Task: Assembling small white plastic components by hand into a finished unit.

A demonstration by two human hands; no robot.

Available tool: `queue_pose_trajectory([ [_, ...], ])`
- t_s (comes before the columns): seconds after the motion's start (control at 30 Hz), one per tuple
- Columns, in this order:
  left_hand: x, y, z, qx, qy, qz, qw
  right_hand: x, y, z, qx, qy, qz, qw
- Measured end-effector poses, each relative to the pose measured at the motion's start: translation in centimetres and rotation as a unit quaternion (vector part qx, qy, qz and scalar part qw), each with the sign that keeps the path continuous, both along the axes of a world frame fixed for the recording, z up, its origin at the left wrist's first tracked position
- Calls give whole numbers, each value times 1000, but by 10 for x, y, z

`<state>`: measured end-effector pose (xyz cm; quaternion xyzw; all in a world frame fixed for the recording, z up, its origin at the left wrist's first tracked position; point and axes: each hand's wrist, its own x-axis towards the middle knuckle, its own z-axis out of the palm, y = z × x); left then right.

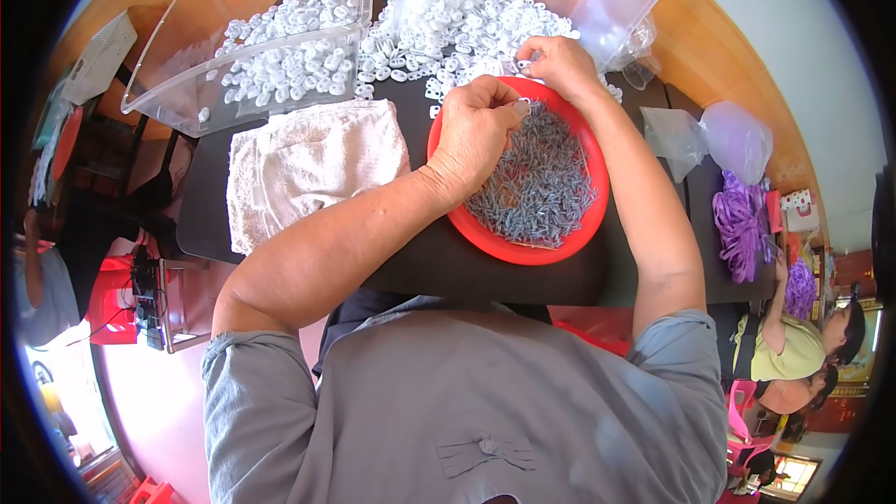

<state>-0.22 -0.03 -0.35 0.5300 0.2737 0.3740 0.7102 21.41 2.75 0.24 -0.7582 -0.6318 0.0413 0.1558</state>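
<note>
Left hand point(476, 126) over the far-left rim of the red round bowl point(523, 247), fingers curled shut, thumb and forefinger pinching one small grey pin point(520, 107); long axis of that pin too small to tell. Right hand point(558, 63) just beyond the far rim of the bowl, on the near edge of the heap of white plastic rings point(457, 23), fingertips closed on something there, probably one ring, not sure. Both hands near, almost touching; rings lying away and to the right of the left pinch, right hand the nearer one. Grey pins point(537, 182) thin, matte, piled in the bowl. Rings glossy, small, oval. Clear plastic tub point(187, 84) at the far-left corner of the dark table point(420, 261), soft white towel point(313, 163) beside the bowl.
</note>
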Motion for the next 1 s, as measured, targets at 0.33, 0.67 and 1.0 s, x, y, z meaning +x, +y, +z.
queue_pose_trajectory([
  [0.33, -2, 9, -2, -41, -18, -7, 999, -19, -40, 17, 154, 182, 19, 971],
  [0.67, 0, 16, 4, -186, -145, 30, 971, -110, -96, 19, 74, 231, 184, 953],
  [1.0, 1, 4, 17, -214, -141, 36, 966, -140, -103, 8, 150, 535, -46, 830],
])
